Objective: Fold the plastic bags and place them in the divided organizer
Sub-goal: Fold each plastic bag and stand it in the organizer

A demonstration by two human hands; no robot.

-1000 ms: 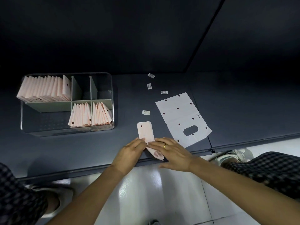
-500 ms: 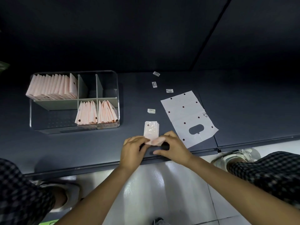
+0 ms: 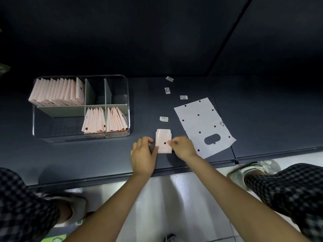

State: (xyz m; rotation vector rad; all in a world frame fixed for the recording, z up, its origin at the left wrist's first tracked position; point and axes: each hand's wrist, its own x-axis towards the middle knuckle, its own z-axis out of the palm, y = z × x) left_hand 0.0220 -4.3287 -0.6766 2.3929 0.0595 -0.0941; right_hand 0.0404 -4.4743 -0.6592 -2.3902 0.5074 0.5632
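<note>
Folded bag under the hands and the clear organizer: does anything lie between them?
No. In the head view only bare dark tabletop separates the folded bag from the organizer; the nearest label lies beyond the bag.

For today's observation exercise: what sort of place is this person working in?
Probably a packing or sorting workstation, not a home: a dark work surface, a clear divided organizer filled with folded bags, and loose barcode labels.

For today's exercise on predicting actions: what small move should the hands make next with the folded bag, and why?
Probably lift the folded bag, pinched by the left hand and right hand, toward the organizer: it already looks as compact as the filed ones.
</note>
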